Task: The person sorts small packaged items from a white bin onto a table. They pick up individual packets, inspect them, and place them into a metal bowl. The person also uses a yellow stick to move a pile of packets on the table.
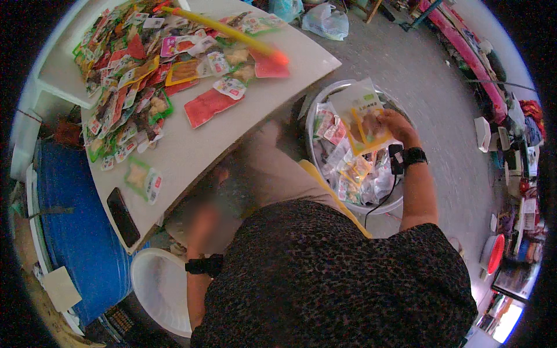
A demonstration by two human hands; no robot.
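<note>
My right hand grips a clear food packet with yellow edging over a round metal basin. Many small plastic food packets lie inside the basin. Below the table's edge, my left hand is blurred, and whether it holds anything cannot be made out. On the pale table, a heap of sealed food packets covers the far left part. A red packet and a green-edged packet lie nearer me.
A yellow stick with a red tip extends over the heap. A dark phone rests at the table's near corner. A white plastic tub stands at lower left, beside a blue surface. Plastic bags sit on the floor.
</note>
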